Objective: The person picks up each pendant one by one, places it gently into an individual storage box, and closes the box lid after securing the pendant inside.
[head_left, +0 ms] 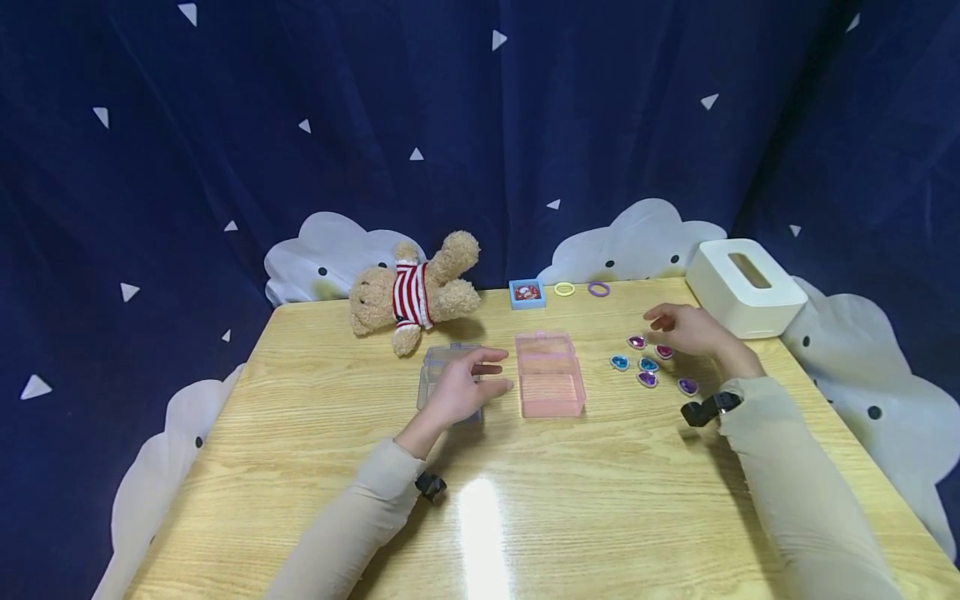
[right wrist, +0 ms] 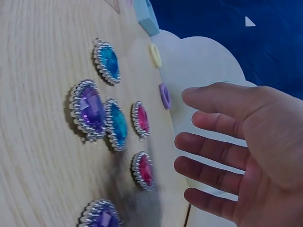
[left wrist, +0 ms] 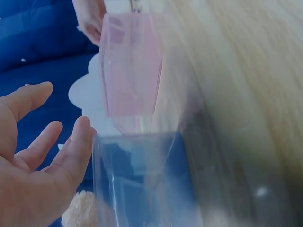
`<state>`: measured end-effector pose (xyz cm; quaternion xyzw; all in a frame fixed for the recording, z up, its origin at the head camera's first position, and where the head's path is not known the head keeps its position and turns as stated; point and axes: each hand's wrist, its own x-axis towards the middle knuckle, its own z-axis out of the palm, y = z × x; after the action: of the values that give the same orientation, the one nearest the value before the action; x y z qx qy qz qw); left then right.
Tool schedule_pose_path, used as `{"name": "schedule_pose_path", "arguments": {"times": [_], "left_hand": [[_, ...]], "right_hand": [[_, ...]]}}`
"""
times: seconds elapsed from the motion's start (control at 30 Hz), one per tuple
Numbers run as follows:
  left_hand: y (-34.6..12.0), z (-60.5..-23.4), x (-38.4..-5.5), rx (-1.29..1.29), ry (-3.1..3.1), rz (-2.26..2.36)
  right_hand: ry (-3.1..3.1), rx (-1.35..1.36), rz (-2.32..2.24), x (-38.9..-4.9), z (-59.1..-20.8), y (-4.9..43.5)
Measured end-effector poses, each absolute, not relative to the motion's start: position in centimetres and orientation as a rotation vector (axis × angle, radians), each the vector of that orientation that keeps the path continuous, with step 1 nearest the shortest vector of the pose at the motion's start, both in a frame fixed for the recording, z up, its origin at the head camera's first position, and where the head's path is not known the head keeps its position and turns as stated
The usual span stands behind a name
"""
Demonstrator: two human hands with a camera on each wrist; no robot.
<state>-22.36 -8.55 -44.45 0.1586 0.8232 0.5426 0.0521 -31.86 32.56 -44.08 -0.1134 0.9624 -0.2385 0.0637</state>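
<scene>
My left hand (head_left: 461, 387) hovers over a clear bluish plastic box (head_left: 429, 385), its fingers loosely bent and holding nothing. Right of it stands a pink transparent plastic box (head_left: 552, 395) with its lid raised toward the back. In the left wrist view the fingers are beside the bluish box (left wrist: 142, 184), apart from it. My right hand (head_left: 690, 331) is above several heart-like gems with silvery beaded rims, its fingers relaxed with nothing between them. In the right wrist view lie a blue gem (right wrist: 109, 63), a purple gem (right wrist: 89, 109) and a pink gem (right wrist: 143, 171).
A teddy bear (head_left: 412, 292) in a striped shirt lies at the back left. Along the back edge are a small blue tray (head_left: 527, 304), a yellow ring (head_left: 564, 289) and a purple ring (head_left: 598, 289). A white tissue box (head_left: 750, 304) stands at the back right.
</scene>
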Motion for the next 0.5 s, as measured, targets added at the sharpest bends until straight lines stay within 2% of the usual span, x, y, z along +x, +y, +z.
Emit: {"name": "schedule_pose_path", "arguments": {"times": [0.5], "left_hand": [[-6.5,-45.2,-22.1,0.444,2.512,1.552]], "right_hand": [[2.880,-0.242,-0.758,-32.4,-46.1,32.3]]}}
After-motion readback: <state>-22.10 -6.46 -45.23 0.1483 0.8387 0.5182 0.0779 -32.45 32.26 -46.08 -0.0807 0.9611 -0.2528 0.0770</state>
